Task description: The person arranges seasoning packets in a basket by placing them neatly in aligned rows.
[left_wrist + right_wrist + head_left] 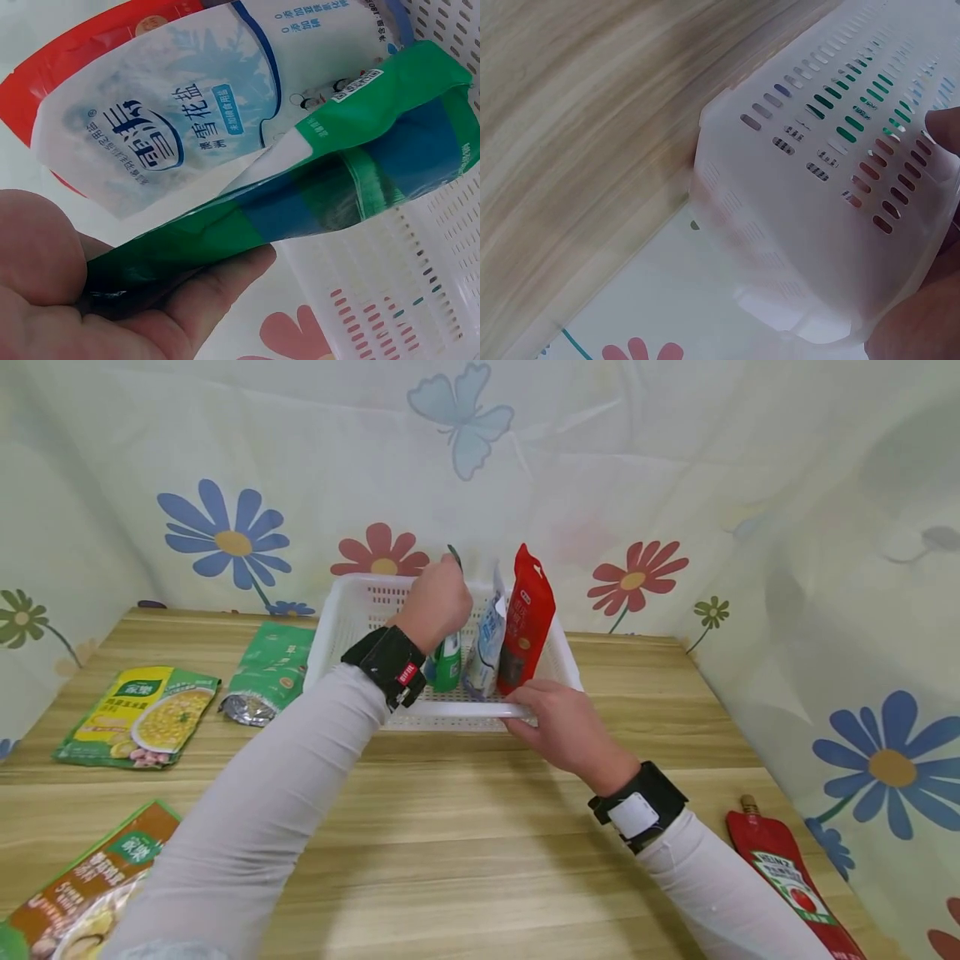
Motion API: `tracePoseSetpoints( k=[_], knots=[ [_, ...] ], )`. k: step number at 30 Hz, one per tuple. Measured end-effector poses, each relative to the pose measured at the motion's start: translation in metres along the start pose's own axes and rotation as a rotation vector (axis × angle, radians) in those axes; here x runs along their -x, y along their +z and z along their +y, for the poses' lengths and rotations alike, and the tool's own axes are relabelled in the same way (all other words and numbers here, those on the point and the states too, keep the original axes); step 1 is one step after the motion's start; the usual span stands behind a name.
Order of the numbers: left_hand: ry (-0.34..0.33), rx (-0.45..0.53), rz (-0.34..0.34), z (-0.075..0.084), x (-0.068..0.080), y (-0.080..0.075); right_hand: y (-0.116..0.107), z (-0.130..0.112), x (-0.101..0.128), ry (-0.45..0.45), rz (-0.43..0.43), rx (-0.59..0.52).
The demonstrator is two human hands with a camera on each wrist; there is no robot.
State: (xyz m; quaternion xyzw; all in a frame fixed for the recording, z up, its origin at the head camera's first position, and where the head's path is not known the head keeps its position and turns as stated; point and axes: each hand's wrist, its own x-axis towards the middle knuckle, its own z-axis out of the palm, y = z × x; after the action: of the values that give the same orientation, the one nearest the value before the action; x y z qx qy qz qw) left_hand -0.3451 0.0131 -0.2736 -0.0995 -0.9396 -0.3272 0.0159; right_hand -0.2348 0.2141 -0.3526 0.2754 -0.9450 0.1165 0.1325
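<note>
The red pouch (787, 881) reads HEINZ, yellow packet (138, 717) 家樂, white bag (169, 112) 雪花盐.

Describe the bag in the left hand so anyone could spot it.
Find the white basket on the wooden table. Inside, next to a white bag, is the green bag, its top pinched by the left hand. Green and blue print sets it apart from the white bag and red bag.

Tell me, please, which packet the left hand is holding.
The green packet, leftmost in the basket; the white packet and red packet are unheld.
</note>
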Motion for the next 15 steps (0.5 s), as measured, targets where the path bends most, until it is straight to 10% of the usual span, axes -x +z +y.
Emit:
tracePoseSetpoints(
  k=[15],
  knots=[
    [-0.028, -0.006, -0.054, 0.0096, 0.0001, 0.0055, 0.0005, 0.0021, 0.0002, -0.017, -0.01, 0.006]
  ],
)
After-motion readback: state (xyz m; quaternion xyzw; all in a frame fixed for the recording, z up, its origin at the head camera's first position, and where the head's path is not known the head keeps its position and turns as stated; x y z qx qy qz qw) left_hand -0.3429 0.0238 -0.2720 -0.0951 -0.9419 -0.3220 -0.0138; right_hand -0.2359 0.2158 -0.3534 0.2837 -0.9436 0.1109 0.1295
